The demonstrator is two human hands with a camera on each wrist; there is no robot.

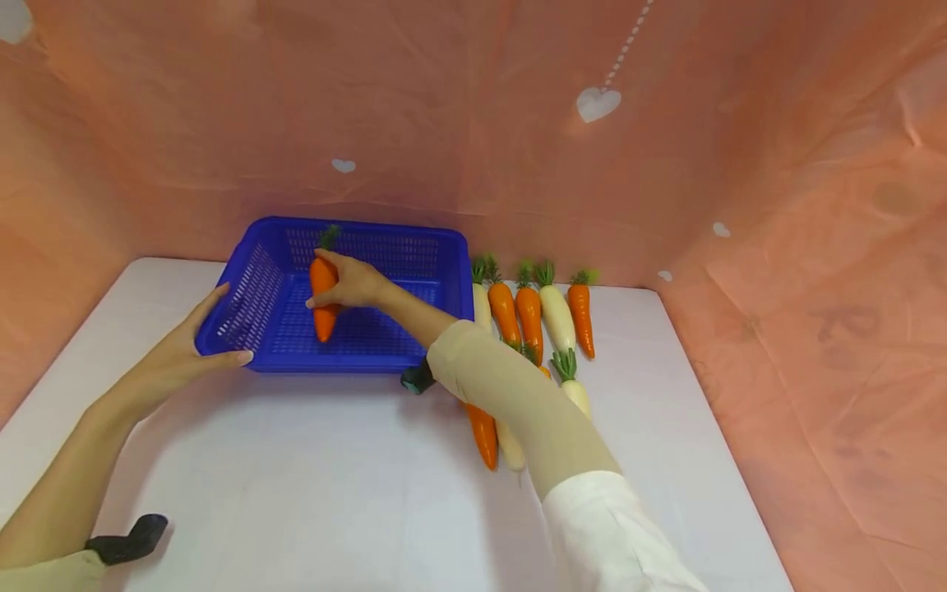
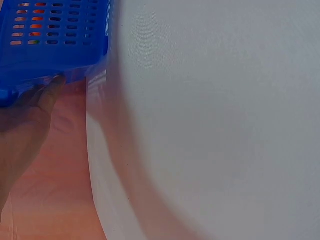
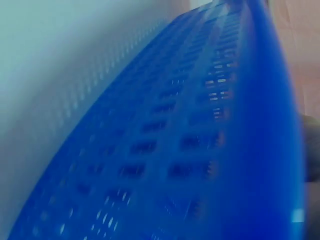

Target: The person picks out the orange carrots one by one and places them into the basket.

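Note:
A blue perforated basket stands at the back left of the white table. Inside its left half, my right hand grips an orange carrot with a green top, held upright with the tip pointing toward me. My left hand holds the basket's left end, thumb at the front corner and fingers along the outer side. In the left wrist view the left hand touches the rim of the basket. The basket's wall fills most of the right wrist view, blurred.
Right of the basket lie several carrots and white radishes in rows, some partly hidden by the right sleeve. An orange cloth with white hearts hangs behind the table and at its sides.

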